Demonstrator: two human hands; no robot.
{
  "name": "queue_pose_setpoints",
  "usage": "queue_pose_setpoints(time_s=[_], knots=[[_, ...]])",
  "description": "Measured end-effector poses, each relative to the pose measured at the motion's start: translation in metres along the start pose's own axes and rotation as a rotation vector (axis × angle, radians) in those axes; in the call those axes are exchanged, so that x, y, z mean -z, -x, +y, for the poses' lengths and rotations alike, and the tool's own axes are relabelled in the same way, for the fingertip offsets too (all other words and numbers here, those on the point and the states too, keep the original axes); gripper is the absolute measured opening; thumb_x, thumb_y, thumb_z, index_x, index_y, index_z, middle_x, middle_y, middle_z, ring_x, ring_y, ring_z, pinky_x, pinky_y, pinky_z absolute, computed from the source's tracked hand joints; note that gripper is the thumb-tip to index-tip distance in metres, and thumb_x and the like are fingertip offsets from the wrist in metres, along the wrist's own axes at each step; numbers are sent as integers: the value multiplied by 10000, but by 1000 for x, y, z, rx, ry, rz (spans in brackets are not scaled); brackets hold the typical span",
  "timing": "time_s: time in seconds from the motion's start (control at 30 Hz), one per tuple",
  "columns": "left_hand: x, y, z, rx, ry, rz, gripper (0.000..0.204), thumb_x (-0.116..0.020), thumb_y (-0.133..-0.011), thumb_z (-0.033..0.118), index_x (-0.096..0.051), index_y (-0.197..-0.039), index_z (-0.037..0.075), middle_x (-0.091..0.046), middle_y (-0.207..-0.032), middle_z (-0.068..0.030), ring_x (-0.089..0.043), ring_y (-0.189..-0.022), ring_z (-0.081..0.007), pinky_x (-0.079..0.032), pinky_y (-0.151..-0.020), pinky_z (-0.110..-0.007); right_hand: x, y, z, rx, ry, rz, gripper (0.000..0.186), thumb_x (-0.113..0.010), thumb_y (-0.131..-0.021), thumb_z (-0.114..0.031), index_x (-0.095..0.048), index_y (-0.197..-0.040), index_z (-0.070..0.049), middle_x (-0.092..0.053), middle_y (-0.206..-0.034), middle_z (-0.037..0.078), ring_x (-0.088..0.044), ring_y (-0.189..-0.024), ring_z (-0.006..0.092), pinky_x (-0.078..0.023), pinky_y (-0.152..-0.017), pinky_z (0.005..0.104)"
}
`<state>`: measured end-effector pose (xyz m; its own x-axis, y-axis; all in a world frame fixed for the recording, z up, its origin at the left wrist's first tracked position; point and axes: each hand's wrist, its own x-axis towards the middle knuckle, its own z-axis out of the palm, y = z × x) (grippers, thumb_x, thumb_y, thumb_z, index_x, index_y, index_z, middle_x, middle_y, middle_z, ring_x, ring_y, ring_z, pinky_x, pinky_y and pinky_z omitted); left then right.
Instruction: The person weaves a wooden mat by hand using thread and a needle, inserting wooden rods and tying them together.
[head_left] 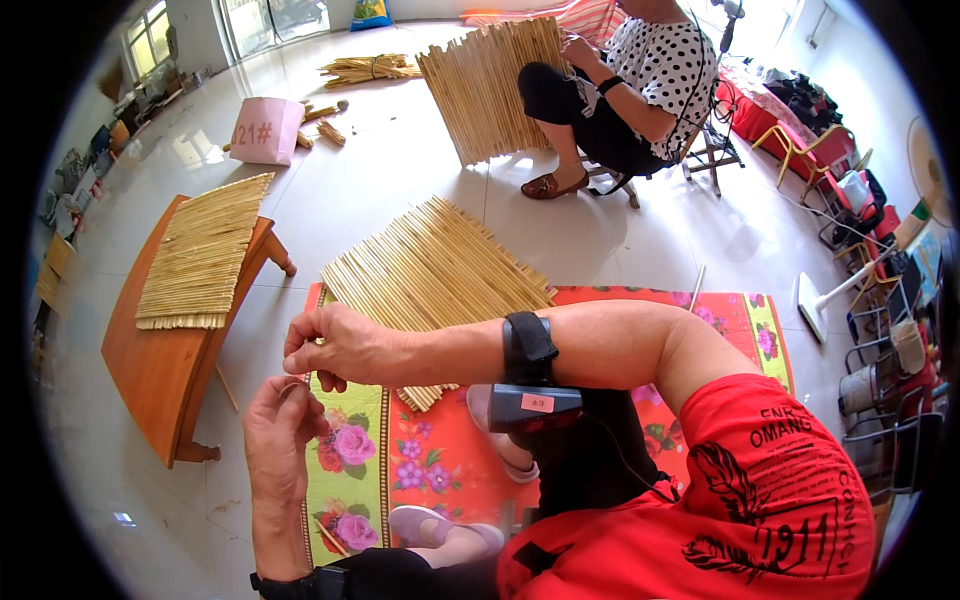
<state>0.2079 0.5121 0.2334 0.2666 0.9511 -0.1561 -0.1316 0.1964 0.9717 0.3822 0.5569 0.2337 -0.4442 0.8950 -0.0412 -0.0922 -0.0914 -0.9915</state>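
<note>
Hands meet by the straw mat [430, 275]: right hand [335, 345] pinches closed, left hand [280, 425] curls; anything held is too small to see.

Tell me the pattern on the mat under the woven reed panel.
Pink flowers on red and green floral mat, head view.

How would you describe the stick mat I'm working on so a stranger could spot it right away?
Start at the flowered red and green floor cloth under the person's feet. The woven mat of pale sticks lies across its far edge, just beyond the right hand and left hand. Unlike the mat on the wooden bench or the one a seated co-worker holds upright, it lies flat on the floor.
</note>
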Motion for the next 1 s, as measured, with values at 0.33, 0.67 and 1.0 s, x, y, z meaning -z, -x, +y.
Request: queue_pose_setpoints(time_s=[0.33,0.67,1.0], knots=[[4,7,2,36,-120,6,68,-592,-926,119,-573,-897,60,-599,-717,2,-558,-584,-59,-467,-540,-194,4,5,-14,-126,-378,-11,173,-509,-982,-209,-482,-928,-47,-642,-751,85,-607,-531,143,-512,-456,268],[59,16,-26,118,-243,101,115,-630,-895,161,-616,-897,47,-630,-724,-28,-597,-619,-88,-513,-580,-227,32,-6,-3,15,-375,93,135,-559,-964,-181,-530,-947,-50,-633,-815,67,-622,-645,128,-542,-583,267],[82,15,-33,149,-325,160,85,-601,-905,150,-596,-886,67,-610,-712,-19,-573,-560,-83,-491,-522,-209,43,-2,-9,6,-450,132,184,-583,-945,-214,-524,-958,-40,-628,-794,85,-641,-625,175,-565,-560,321]])
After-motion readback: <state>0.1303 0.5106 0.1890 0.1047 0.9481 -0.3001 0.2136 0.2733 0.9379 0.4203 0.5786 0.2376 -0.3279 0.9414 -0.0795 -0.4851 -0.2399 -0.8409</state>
